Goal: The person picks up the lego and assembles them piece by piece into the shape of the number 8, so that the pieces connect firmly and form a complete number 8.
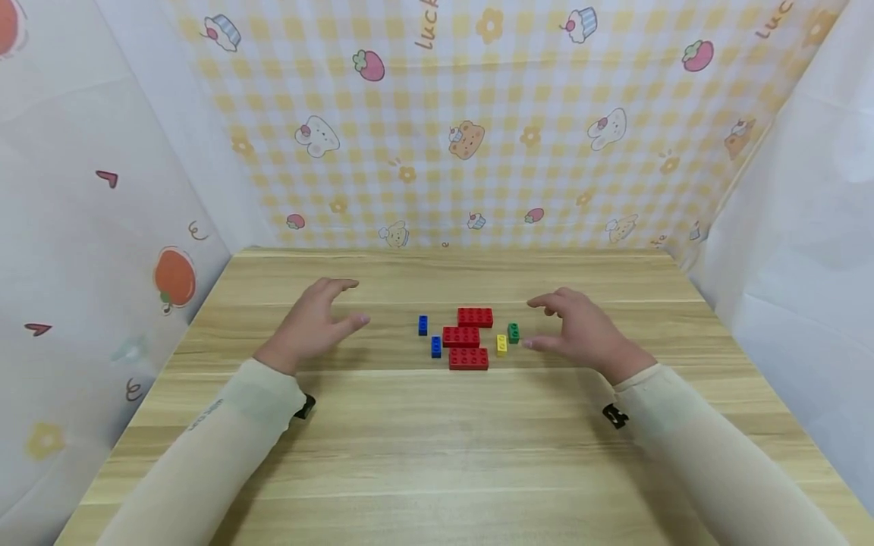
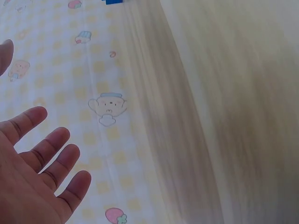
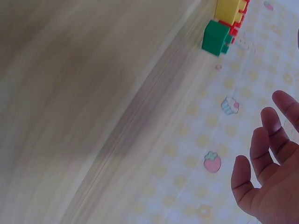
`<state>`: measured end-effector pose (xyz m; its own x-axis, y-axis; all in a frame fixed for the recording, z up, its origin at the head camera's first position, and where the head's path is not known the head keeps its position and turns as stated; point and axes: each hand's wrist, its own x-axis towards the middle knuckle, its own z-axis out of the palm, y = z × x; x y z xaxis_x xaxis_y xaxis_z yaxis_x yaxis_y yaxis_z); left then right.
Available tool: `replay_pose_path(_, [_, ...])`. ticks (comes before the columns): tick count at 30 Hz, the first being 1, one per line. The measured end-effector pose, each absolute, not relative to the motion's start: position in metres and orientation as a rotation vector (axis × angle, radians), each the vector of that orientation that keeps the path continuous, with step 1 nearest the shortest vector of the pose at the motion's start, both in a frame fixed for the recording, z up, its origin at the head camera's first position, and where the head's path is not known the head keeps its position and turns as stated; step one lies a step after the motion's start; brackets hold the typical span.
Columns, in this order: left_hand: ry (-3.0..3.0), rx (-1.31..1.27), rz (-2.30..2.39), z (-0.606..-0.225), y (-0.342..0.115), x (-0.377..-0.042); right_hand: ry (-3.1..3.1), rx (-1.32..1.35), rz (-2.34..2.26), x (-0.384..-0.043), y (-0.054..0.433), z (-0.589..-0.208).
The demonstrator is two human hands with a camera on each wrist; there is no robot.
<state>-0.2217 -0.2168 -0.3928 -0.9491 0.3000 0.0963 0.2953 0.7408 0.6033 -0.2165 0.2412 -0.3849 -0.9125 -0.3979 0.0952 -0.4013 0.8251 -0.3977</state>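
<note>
Three red building bricks lie in a loose column mid-table: a far one (image 1: 475,317), a middle one (image 1: 460,337) and a near one (image 1: 468,359). To their left are two small blue bricks, one farther (image 1: 423,325) and one nearer (image 1: 435,346). A yellow brick (image 1: 501,345) and a green brick (image 1: 514,333) sit on the right side. My left hand (image 1: 310,326) hovers left of the blue bricks, fingers apart, holding nothing. My right hand (image 1: 583,334) is just right of the green brick, thumb and fingers spread with nothing between them.
The wooden table (image 1: 437,447) reaches back to a wall of yellow checked cloth (image 1: 437,189). White cloth hangs on the left (image 1: 82,265) and on the right (image 1: 785,189). A black strap part (image 1: 616,415) shows by the right sleeve.
</note>
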Motion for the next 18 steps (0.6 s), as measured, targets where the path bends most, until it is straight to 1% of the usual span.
replay_pose_path(18, [2.876,0.53,1.057,-0.397,-0.191,-0.225,-3.059,0.73,0.724,-0.214,0.205,-0.387])
